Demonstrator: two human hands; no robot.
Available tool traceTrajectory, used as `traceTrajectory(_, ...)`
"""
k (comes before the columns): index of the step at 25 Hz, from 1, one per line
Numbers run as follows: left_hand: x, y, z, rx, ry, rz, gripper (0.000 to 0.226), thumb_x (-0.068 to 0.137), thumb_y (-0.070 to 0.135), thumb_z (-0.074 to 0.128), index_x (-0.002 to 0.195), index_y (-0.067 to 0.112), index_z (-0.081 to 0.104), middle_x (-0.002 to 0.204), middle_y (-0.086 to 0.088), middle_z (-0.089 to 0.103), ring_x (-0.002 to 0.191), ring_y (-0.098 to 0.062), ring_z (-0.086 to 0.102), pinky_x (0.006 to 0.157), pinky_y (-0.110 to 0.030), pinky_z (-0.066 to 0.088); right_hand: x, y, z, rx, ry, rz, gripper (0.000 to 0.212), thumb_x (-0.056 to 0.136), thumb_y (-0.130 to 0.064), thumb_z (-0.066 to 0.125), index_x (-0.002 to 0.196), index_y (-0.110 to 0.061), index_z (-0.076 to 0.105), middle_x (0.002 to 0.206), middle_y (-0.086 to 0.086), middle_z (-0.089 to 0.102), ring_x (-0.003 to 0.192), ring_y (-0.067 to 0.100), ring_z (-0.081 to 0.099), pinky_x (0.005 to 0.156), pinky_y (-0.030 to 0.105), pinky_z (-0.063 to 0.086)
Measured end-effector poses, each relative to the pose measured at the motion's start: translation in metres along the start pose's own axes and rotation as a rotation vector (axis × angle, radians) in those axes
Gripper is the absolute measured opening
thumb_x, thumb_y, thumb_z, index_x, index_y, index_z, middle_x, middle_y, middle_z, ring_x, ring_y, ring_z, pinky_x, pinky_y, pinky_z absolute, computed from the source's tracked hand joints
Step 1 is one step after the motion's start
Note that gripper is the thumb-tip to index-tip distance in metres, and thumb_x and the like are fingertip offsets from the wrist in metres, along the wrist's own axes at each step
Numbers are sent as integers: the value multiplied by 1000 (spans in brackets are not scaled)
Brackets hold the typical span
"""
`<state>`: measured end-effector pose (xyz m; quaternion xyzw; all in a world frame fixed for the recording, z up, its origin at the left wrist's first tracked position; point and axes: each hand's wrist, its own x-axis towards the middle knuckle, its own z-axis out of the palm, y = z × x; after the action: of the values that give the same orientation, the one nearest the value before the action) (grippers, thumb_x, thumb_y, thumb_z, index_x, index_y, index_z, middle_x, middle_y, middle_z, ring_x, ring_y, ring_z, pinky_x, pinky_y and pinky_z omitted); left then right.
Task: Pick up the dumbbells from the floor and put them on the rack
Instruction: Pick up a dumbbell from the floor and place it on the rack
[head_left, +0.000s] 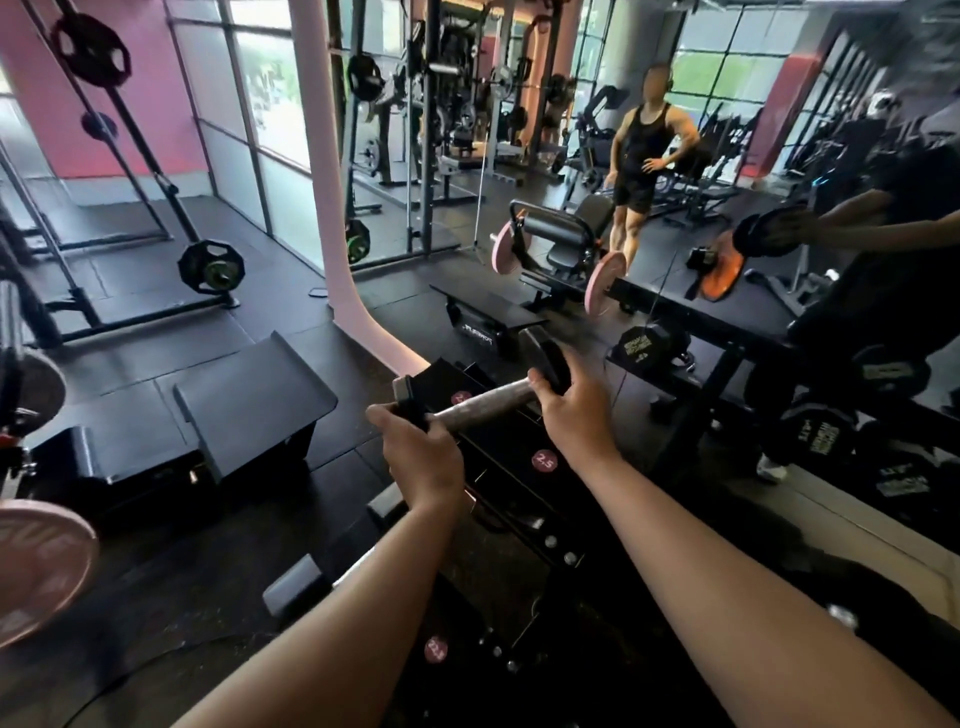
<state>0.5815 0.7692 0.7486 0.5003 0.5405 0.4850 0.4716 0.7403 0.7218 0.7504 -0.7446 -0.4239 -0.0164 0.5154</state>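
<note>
Fingers of both hands clamp the dumbbell (480, 397) above the rack's (519, 467) edge; mirror just beyond

floor (156, 358): black rubber | wall (171, 104): pink | windows (270, 88): daylit | mirror (727, 130): right

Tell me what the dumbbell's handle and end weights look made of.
Dumbbell handle: bare metal, likely steel, grey with a dull sheen and fine texture that may be knurling. End weights: matte black, probably rubber-coated, though blurred. The left hand and right hand both grip it.
</note>
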Motion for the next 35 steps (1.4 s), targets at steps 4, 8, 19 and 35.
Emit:
traceTrajectory(4, 39, -15, 33, 38, 23, -69, 29, 96, -2, 56, 106, 7, 31, 81, 3, 43, 67, -11, 46, 62, -13, 31, 44, 37, 36, -17, -110, 11, 47, 92, -37, 63, 137, -25, 57, 130, -2, 68, 122, 15, 61, 105, 37, 48)
traceTrajectory(8, 94, -38, 67, 72, 11, -118, 28, 97, 0, 52, 115, 8, 32, 89, -1, 48, 72, -18, 49, 59, -16, 30, 88, 70, 84, 36, -138, 40, 41, 91, -29, 66, 131, -23, 62, 119, -2, 72, 111, 14, 67, 98, 39, 53)
traceTrajectory(19, 185, -103, 161, 63, 73, -322, 35, 96, 2, 49, 122, 6, 27, 109, -15, 53, 91, -30, 59, 79, -44, 51, 181, 150, 178, -6, -277, 146, 40, 87, -12, 73, 126, -20, 67, 115, -4, 72, 110, 16, 66, 101, 38, 51)
traceTrajectory(35, 201, -140, 212, 11, 198, -412, 48, 96, 0, 52, 137, 8, 29, 128, -11, 49, 97, -21, 54, 64, -17, 37, 203, 218, 207, -122, -412, 207, 40, 90, -31, 73, 128, -23, 63, 114, -5, 70, 107, 12, 64, 95, 29, 50)
